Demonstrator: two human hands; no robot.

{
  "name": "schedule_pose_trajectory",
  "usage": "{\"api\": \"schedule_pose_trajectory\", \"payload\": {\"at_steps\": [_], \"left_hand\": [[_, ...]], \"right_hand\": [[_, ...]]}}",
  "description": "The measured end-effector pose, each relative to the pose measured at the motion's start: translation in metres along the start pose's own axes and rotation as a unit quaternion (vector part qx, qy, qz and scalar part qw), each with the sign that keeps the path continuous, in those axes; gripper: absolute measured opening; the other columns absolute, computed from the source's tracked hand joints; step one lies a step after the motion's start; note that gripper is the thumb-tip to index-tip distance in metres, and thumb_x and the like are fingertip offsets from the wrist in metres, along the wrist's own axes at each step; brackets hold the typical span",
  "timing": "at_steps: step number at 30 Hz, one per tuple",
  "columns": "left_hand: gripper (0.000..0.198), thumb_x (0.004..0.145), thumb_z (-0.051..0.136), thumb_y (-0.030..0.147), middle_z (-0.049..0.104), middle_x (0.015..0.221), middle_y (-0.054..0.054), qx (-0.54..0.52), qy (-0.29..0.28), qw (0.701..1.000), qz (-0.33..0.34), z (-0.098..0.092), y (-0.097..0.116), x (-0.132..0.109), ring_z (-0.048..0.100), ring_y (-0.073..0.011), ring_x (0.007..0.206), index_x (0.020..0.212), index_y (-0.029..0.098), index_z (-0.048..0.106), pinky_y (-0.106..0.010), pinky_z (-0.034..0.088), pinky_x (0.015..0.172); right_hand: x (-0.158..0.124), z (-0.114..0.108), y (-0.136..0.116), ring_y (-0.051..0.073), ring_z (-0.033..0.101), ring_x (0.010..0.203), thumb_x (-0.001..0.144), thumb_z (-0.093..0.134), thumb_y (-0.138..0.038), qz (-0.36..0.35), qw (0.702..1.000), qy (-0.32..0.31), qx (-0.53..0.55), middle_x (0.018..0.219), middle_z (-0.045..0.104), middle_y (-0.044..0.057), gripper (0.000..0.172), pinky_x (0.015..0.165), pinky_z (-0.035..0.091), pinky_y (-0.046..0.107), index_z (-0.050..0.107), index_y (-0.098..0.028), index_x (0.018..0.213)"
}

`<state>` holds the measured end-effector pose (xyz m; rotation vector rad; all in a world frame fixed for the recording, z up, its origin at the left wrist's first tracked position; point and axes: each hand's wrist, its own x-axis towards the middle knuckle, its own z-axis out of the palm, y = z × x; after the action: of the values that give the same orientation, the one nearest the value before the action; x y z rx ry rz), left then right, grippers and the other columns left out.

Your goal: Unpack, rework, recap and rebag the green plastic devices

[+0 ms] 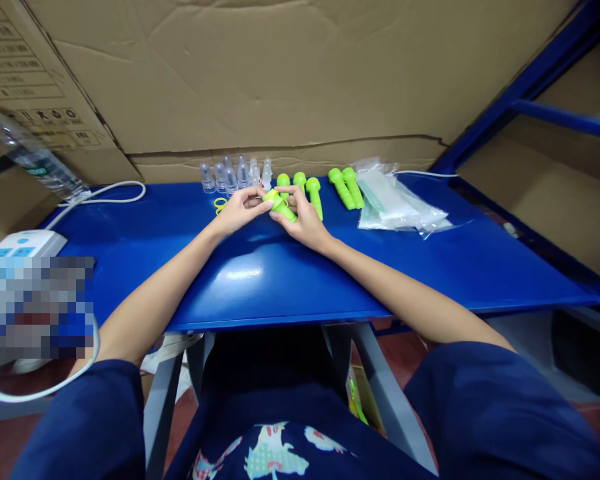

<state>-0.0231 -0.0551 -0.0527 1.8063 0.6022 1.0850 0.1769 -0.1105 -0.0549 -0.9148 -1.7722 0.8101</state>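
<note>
Both my hands meet over the far middle of the blue table (260, 287), on a lime-green torch-shaped handle (286, 209) tilted between them. My left hand (241, 210) closes its fingertips on the handle's wider end, where some yellow shows. My right hand (306, 219) wraps fingers and thumb around the body. Just behind lie more lime-green handles (315, 197), partly hidden by my right hand. Yellow rings (221, 205) rest beside my left hand. Behind them stand several clear plastic domes (230, 177) and small clear figure-shaped pieces (267, 175).
Two green handles (347, 189) lie to the right, against a clear plastic bag (397, 200) of pale contents. At left are a white power strip (37, 243), its white cable (125, 184) and a tilted plastic bottle (35, 157). Cardboard (280, 80) walls the back; a blue metal frame (510, 93) rises at right.
</note>
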Motion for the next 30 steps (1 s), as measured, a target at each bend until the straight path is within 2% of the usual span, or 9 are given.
{"api": "schedule_pose_trajectory", "payload": {"at_steps": [4, 7, 11, 13, 15, 19, 25, 27, 30], "left_hand": [[0.054, 0.077, 0.084, 0.066, 0.074, 0.090, -0.005, 0.005, -0.003, 1.000, -0.001, 0.000, 0.001, 0.000, 0.074, -0.0178, 0.087, 0.084, 0.018, 0.061, -0.034, 0.061, 0.088], [0.059, 0.071, 0.089, 0.066, 0.075, 0.094, -0.006, -0.010, 0.028, 1.000, -0.001, 0.002, -0.001, 0.001, 0.076, -0.0197, 0.092, 0.093, 0.019, 0.059, -0.037, 0.061, 0.091], [0.074, 0.061, 0.096, 0.063, 0.077, 0.095, -0.004, -0.040, 0.062, 0.997, -0.017, 0.003, -0.002, 0.003, 0.078, -0.0208, 0.092, 0.108, 0.022, 0.057, -0.035, 0.062, 0.085], [0.070, 0.068, 0.089, 0.069, 0.078, 0.096, -0.006, -0.053, 0.055, 0.996, -0.043, 0.002, 0.000, 0.003, 0.078, -0.0208, 0.090, 0.111, 0.022, 0.061, -0.032, 0.062, 0.079], [0.067, 0.075, 0.081, 0.074, 0.079, 0.097, -0.009, -0.062, 0.044, 0.996, -0.052, 0.002, 0.003, 0.003, 0.079, -0.0212, 0.092, 0.112, 0.020, 0.066, -0.031, 0.061, 0.077], [0.062, 0.073, 0.088, 0.066, 0.079, 0.094, -0.007, -0.022, 0.055, 0.998, -0.003, 0.005, 0.007, 0.002, 0.078, -0.0190, 0.090, 0.110, 0.020, 0.070, -0.031, 0.061, 0.082], [0.056, 0.072, 0.090, 0.062, 0.077, 0.093, -0.005, 0.046, 0.084, 0.994, 0.046, 0.008, 0.006, 0.002, 0.074, -0.0157, 0.087, 0.102, 0.019, 0.072, -0.028, 0.058, 0.082], [0.055, 0.074, 0.088, 0.063, 0.077, 0.096, -0.005, 0.046, 0.091, 0.993, 0.051, 0.007, 0.004, 0.002, 0.073, -0.0158, 0.090, 0.102, 0.019, 0.072, -0.029, 0.058, 0.085], [0.052, 0.075, 0.088, 0.061, 0.076, 0.095, -0.004, 0.046, 0.138, 0.988, 0.059, 0.011, 0.002, 0.002, 0.073, -0.0149, 0.089, 0.100, 0.020, 0.068, -0.028, 0.058, 0.084]], "right_hand": [[0.001, -0.001, -0.001, 0.031, 0.067, 0.108, 0.084, 0.082, -0.037, 0.032, 0.998, -0.011, 0.045, 0.106, 0.067, 0.011, 0.055, 0.079, 0.061, 0.040, 0.053, -0.026, 0.130], [0.001, -0.003, -0.003, 0.029, 0.070, 0.098, 0.084, 0.083, -0.037, 0.039, 0.999, -0.006, 0.032, 0.094, 0.067, 0.007, 0.060, 0.075, 0.061, 0.038, 0.053, -0.026, 0.134], [0.001, -0.006, -0.005, 0.020, 0.069, 0.070, 0.084, 0.084, -0.048, 0.065, 0.995, -0.027, 0.067, 0.081, 0.066, 0.000, 0.072, 0.057, 0.056, 0.029, 0.044, -0.030, 0.141], [0.003, -0.008, -0.006, 0.013, 0.059, 0.052, 0.087, 0.080, -0.057, 0.086, 0.988, -0.048, 0.116, 0.074, 0.065, -0.004, 0.065, 0.047, 0.049, 0.023, 0.045, -0.029, 0.134], [0.006, -0.010, -0.008, 0.011, 0.053, 0.044, 0.091, 0.071, -0.067, 0.109, 0.976, -0.054, 0.181, 0.070, 0.066, -0.004, 0.057, 0.041, 0.046, 0.022, 0.047, -0.025, 0.123], [0.011, -0.012, -0.012, 0.009, 0.049, 0.040, 0.096, 0.059, -0.074, 0.159, 0.949, -0.055, 0.267, 0.068, 0.068, 0.000, 0.055, 0.035, 0.042, 0.021, 0.050, -0.020, 0.105], [0.011, -0.008, -0.013, 0.008, 0.041, 0.034, 0.101, 0.055, -0.068, 0.182, 0.935, -0.078, 0.295, 0.064, 0.066, -0.005, 0.045, 0.031, 0.031, 0.018, 0.043, -0.025, 0.108], [0.010, -0.006, -0.014, 0.009, 0.041, 0.034, 0.102, 0.056, -0.065, 0.179, 0.937, -0.062, 0.293, 0.064, 0.065, -0.007, 0.043, 0.031, 0.030, 0.017, 0.038, -0.027, 0.110], [0.010, -0.003, -0.017, 0.009, 0.041, 0.033, 0.102, 0.056, -0.062, 0.176, 0.942, -0.029, 0.285, 0.063, 0.063, -0.010, 0.040, 0.031, 0.030, 0.016, 0.032, -0.029, 0.109]]}}
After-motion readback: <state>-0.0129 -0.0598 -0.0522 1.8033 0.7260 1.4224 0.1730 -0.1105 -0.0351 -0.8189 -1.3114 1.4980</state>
